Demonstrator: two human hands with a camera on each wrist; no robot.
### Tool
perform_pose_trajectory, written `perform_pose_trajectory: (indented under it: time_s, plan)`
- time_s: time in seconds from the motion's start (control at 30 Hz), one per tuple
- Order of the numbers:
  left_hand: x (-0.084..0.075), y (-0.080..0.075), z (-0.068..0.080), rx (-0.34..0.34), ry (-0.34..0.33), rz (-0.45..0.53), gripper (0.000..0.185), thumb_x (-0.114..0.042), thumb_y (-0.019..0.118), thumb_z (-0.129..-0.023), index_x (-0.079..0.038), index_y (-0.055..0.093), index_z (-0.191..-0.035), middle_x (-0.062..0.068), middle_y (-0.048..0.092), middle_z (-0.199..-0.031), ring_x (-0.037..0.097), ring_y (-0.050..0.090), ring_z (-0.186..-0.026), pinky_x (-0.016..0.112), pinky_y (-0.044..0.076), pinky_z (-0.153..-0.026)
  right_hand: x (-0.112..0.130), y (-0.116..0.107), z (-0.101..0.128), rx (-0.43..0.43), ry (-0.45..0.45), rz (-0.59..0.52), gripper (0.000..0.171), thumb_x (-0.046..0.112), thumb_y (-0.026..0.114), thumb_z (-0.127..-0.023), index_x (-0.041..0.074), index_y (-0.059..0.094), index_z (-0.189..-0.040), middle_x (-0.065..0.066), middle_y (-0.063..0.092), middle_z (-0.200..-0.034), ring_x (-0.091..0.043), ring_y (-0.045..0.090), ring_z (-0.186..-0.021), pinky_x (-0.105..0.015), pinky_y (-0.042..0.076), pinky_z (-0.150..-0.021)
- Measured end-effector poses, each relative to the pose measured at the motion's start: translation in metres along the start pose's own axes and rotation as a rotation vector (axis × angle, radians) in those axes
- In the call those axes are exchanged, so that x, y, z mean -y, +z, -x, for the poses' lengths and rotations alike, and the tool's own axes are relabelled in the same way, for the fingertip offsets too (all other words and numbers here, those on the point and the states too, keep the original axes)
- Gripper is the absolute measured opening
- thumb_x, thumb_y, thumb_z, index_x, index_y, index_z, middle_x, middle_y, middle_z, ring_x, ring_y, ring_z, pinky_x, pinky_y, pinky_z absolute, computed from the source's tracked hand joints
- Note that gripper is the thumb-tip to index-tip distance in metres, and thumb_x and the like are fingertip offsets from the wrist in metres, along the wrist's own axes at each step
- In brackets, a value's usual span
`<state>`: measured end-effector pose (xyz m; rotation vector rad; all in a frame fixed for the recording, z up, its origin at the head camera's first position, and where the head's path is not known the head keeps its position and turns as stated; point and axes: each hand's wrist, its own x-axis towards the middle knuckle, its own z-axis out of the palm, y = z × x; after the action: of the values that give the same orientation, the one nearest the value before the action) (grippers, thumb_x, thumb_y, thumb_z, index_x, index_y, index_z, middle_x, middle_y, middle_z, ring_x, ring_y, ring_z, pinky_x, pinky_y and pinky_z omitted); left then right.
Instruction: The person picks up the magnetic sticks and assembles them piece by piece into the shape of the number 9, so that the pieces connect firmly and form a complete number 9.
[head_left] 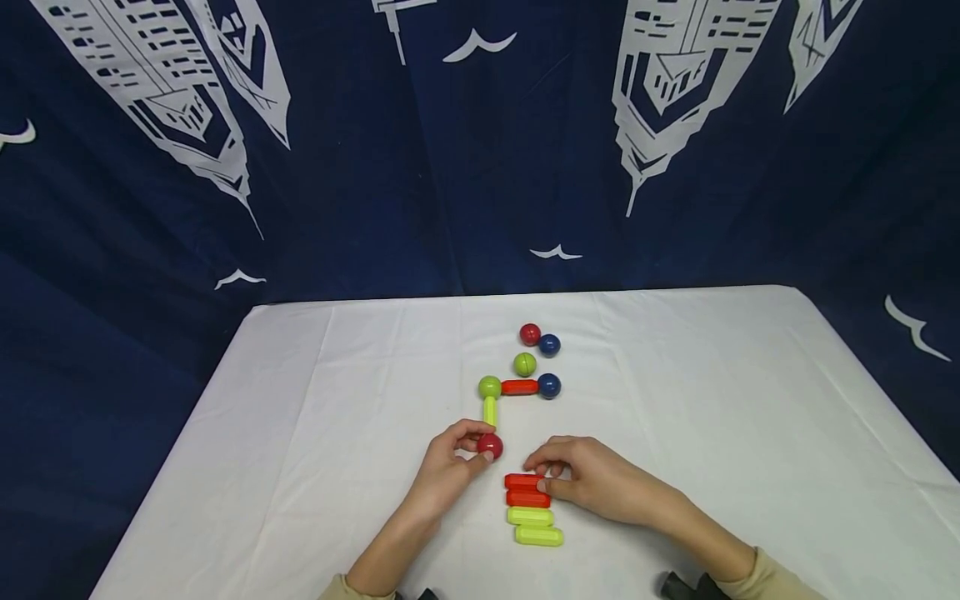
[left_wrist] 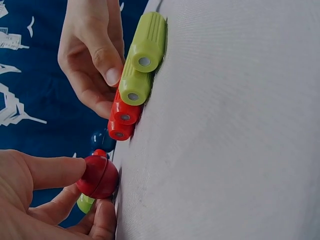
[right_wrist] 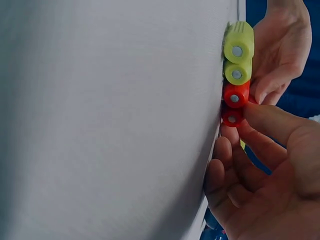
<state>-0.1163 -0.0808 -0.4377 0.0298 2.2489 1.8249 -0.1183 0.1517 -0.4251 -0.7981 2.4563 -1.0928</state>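
My left hand (head_left: 442, 473) pinches a red ball (head_left: 491, 447) between thumb and fingers, at the near end of a yellow-green rod (head_left: 490, 412). That rod runs up to a green ball (head_left: 490, 387), from which a red rod (head_left: 520, 387) leads right to a blue ball (head_left: 549, 386). My right hand (head_left: 596, 482) pinches the farthest red rod (head_left: 522, 482) of a row, thumb on its near side. Beside it lie another red rod (head_left: 528, 498) and two yellow-green rods (left_wrist: 149, 42). Silvery discs show on the rod ends in both wrist views.
Beyond the joined pieces sit a loose red ball (head_left: 530, 335), a second blue ball (head_left: 550, 345) and a loose green ball (head_left: 524, 364). A white cloth covers the table (head_left: 360, 433). Behind it hangs a dark blue curtain (head_left: 450, 167) with white prints.
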Motion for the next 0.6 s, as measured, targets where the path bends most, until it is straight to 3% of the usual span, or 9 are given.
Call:
perform_pose_trajectory:
  time_s: [0.2, 0.37, 0.6]
  plan:
    - [-0.0001, -0.0003, 0.0003, 0.005, 0.005, -0.006, 0.029, -0.004, 0.067, -0.088, -0.004, 0.064, -0.117, 0.008, 0.057, -0.097, 0.022, 0.05, -0.094, 0.034, 0.039, -0.076, 0.0019, 0.0013, -0.0007, 0.0, -0.009, 0.036, 0.019, 0.013, 0.069, -0.09, 0.019, 0.072, -0.108, 0.017, 0.062, -0.094, -0.004, 0.055, -0.083, -0.026, 0.048, -0.076]
    - [0.0008, -0.0015, -0.0001, 0.007, 0.006, -0.007, 0.029, -0.004, 0.067, -0.088, -0.005, 0.064, -0.117, 0.008, 0.058, -0.098, 0.022, 0.051, -0.095, 0.034, 0.039, -0.076, 0.0034, 0.0005, -0.004, -0.036, 0.015, 0.066, 0.016, 0.009, 0.068, -0.088, 0.019, 0.072, -0.1, 0.016, 0.06, -0.085, -0.005, 0.055, -0.075, -0.024, 0.048, -0.068]
    - [0.0018, -0.0014, -0.0018, 0.011, -0.003, -0.003, 0.03, -0.004, 0.068, -0.088, -0.006, 0.064, -0.118, 0.007, 0.059, -0.099, 0.021, 0.051, -0.095, 0.032, 0.04, -0.074, -0.0037, -0.0058, -0.0089, -0.109, 0.021, 0.005, 0.019, 0.002, 0.066, -0.086, 0.014, 0.071, -0.1, 0.008, 0.061, -0.084, -0.009, 0.057, -0.072, -0.024, 0.05, -0.066]
